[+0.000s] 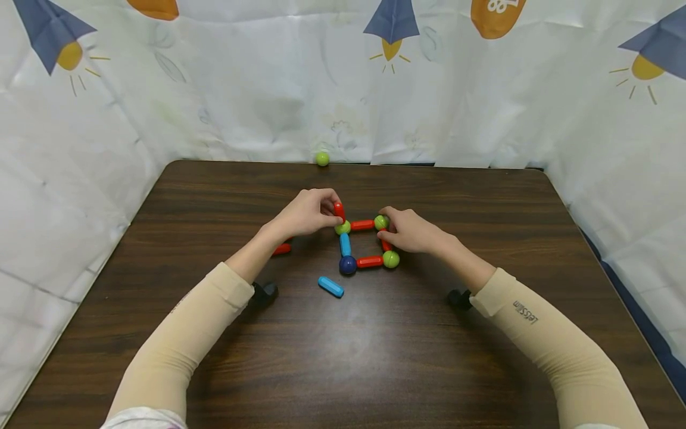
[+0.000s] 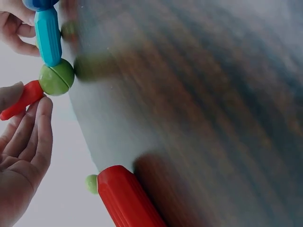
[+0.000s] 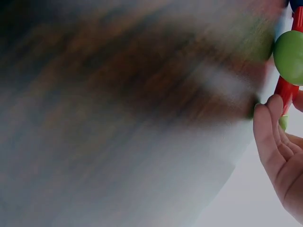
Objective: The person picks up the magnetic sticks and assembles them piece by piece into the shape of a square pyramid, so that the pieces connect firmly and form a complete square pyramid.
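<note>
A four-sided frame of rods and balls lies on the table. Its corners are a dark blue ball [image 1: 348,265] at front left and green balls elsewhere. One blue rod [image 1: 345,245] forms the left side; red rods, such as the front red rod [image 1: 370,261], make the others. My left hand [image 1: 309,213] pinches another red rod [image 2: 27,98] between thumb and fingers, its lower end touching the back-left green ball [image 2: 57,78]. With thumb and fingers, my right hand [image 1: 411,231] holds the right-side red rod [image 3: 286,93], between two green balls.
A loose blue rod [image 1: 331,286] lies in front of the frame. Left of it, partly behind the left forearm, is a red rod [image 1: 281,249]. One green ball [image 1: 322,158] sits at the far edge of the table [image 1: 354,369], by a white printed curtain [image 1: 278,89].
</note>
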Tool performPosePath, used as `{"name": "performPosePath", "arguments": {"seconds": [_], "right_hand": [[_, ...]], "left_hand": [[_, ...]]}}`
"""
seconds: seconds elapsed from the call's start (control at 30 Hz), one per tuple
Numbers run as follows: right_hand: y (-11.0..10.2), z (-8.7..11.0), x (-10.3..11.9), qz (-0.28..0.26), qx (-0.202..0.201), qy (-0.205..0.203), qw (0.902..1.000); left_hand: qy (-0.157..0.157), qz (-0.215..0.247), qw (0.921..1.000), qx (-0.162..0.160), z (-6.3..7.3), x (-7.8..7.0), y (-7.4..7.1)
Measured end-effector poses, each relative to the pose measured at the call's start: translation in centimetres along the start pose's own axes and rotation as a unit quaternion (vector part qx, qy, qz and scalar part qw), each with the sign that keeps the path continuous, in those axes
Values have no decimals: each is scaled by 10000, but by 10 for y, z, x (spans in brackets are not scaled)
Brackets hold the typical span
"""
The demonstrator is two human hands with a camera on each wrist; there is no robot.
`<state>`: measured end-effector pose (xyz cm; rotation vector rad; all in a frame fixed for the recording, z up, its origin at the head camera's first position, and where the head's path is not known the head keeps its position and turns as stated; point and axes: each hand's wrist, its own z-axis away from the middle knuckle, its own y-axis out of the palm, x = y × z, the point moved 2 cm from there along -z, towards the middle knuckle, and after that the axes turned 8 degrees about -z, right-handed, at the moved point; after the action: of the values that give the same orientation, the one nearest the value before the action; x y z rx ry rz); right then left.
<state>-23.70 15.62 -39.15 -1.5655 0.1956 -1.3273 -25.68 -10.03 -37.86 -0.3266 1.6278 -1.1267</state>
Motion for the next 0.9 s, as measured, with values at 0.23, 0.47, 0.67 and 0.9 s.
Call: {"name": "performPosePath", "arguments": {"seconds": [0.23,0.47,0.67,0.9], "right_hand": [[1,0,1,-325,223,219,9990],[1,-1,0,-476,268,313,9980],[2,1,2,-499,274,355,9977],[1,1,1,-529,274,408,9974]], "left_hand": [[120,-90,9999,44,0,-4,1],[312,-69,9995,77,0,-5,3],[339,-200,9992,103,2,-1,3],[18,-409,9990,180,14,17,-13]]}}
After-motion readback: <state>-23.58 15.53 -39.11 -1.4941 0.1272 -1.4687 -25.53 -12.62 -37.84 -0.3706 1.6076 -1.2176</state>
